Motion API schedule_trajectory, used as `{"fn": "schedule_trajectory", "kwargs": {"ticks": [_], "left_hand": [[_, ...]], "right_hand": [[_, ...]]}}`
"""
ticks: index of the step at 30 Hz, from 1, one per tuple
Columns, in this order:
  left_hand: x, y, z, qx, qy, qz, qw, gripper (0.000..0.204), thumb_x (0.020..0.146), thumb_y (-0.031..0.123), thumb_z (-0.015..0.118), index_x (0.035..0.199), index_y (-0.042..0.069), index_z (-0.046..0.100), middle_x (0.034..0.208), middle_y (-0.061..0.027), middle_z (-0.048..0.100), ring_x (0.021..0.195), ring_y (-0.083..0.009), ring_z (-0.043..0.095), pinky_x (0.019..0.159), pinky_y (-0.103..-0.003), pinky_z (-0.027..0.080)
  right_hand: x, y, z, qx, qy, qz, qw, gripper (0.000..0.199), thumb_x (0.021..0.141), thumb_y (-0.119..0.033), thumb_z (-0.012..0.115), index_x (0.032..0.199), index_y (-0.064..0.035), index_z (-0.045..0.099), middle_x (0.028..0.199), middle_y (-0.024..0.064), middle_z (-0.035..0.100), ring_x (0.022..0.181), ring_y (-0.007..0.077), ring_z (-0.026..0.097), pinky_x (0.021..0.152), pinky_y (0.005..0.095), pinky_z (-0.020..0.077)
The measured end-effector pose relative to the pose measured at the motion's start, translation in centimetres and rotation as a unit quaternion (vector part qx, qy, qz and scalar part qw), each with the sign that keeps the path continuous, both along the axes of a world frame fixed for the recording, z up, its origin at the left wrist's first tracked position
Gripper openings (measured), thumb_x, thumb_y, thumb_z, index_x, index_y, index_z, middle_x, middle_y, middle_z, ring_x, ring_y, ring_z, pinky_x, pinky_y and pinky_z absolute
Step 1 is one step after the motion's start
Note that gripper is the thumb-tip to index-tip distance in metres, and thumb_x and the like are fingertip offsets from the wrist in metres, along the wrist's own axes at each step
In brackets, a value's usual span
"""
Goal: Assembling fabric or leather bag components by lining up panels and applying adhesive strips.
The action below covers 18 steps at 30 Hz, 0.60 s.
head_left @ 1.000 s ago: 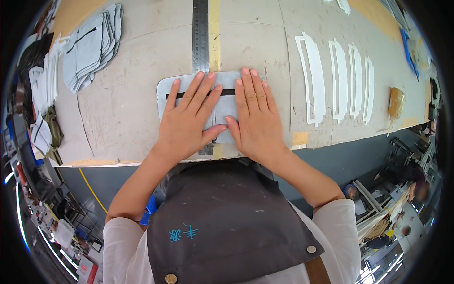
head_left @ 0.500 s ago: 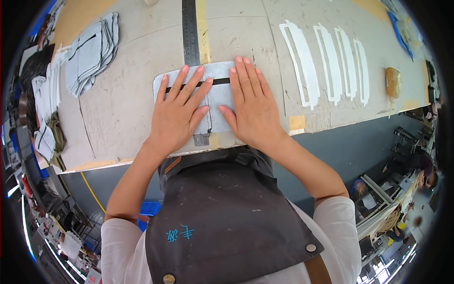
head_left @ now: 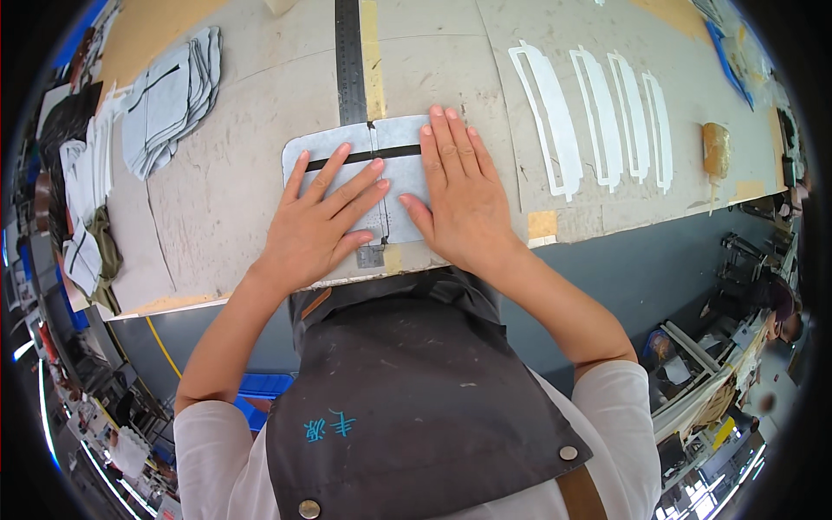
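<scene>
Both the left hand [head_left: 316, 227] and the right hand [head_left: 458, 192] lie flat with fingers spread on the grey fabric panel [head_left: 364, 186] at the table's [head_left: 225, 217] near edge, seemingly mid-smoothing, while the stacked grey pieces [head_left: 169, 100] wait untouched at its far left corner.

Worn beige worktable [head_left: 243, 199], grey front panel; cluttered workshop floor.

- White short sleeves [head_left: 620, 394] on both arms, forearms bare.
- Dark grey apron [head_left: 416, 399], paint-flecked, small blue stitched marks on it.
- Metal rivets, brown strap [head_left: 579, 496] at the corner.
</scene>
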State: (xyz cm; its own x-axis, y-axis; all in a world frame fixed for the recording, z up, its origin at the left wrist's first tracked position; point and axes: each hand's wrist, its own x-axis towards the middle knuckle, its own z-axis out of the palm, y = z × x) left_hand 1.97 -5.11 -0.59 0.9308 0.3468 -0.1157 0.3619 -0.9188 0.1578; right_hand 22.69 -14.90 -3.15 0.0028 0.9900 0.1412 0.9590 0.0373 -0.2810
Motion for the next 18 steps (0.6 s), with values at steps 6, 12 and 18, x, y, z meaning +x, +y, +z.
{"fn": "schedule_trajectory", "kwargs": {"ticks": [6, 12, 18], "left_hand": [[-0.3, 0.1, 0.4, -0.041, -0.016, 0.000, 0.999, 0.065, 0.085, 0.029, 0.065, 0.145, 0.017, 0.046, 0.157, 0.0024, 0.035, 0.149, -0.0297, 0.020, 0.121, -0.054, 0.010], [2.3, 0.5, 0.9, -0.066, -0.188, 0.096, 0.975, 0.053, 0.083, 0.015, 0.071, 0.134, 0.007, 0.055, 0.144, -0.0081, 0.051, 0.141, -0.0339, 0.037, 0.117, -0.050, 0.024], [12.2, -2.2, 0.0, -0.113, -0.338, -0.021, 0.934, 0.036, 0.075, 0.005, 0.073, 0.111, 0.002, 0.066, 0.114, -0.0090, 0.061, 0.110, -0.0299, 0.055, 0.093, -0.040, 0.043]], "right_hand": [[0.2, -0.1, 0.1, -0.003, 0.005, 0.000, 1.000, 0.071, 0.095, -0.041, 0.051, 0.142, 0.0104, 0.038, 0.155, 0.0259, 0.029, 0.148, 0.0359, 0.022, 0.122, 0.0447, 0.0131], [2.3, -1.7, 2.9, 0.028, 0.099, 0.000, 0.995, 0.055, 0.098, -0.025, 0.051, 0.143, 0.0041, 0.040, 0.151, 0.0225, 0.036, 0.143, 0.0354, 0.030, 0.116, 0.0451, 0.0251], [7.2, -8.7, 4.9, 0.015, 0.508, -0.264, 0.820, 0.041, 0.103, -0.020, 0.042, 0.134, 0.0055, 0.051, 0.094, 0.0114, 0.063, 0.079, 0.0178, 0.058, 0.067, 0.0300, 0.0467]]}}
